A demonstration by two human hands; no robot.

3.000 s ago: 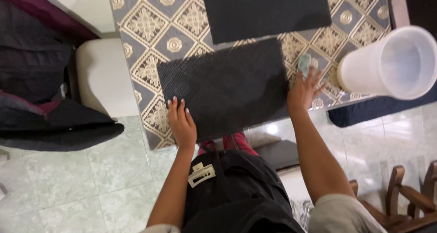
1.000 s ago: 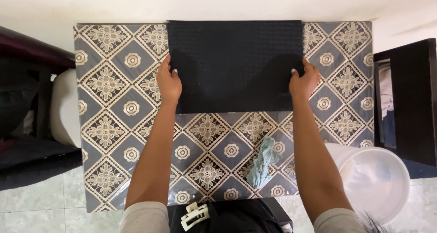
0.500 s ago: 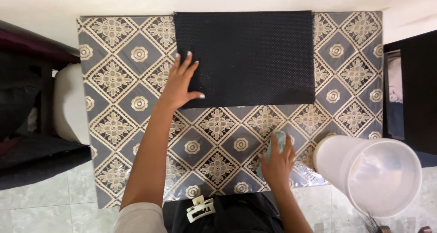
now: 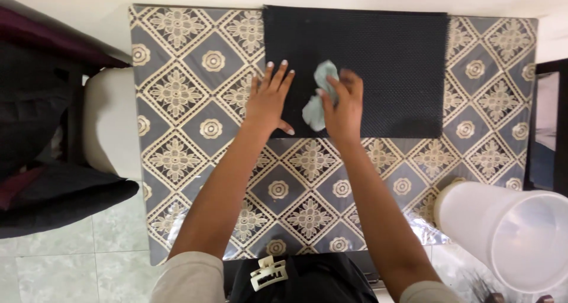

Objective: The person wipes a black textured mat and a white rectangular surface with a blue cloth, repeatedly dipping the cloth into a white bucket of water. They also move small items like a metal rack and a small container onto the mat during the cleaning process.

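Cloth (image 4: 315,99), pale blue-green and crumpled, lay on the left part of the black mat (image 4: 378,66), which sat at the far edge of the table (image 4: 195,102), its patterned cover grey with cream diamonds. We noted the right hand (image 4: 343,105) pressed down on the cloth, fingers curled over it and gripping it against the mat. Our left hand (image 4: 269,99) lay flat and open, fingers spread, at the mat's left edge, half on the mat and half on the cover, just beside the cloth. A white plastic bucket (image 4: 503,232) stood off the table's near right corner. A cream stool (image 4: 109,122) stood at the left side.
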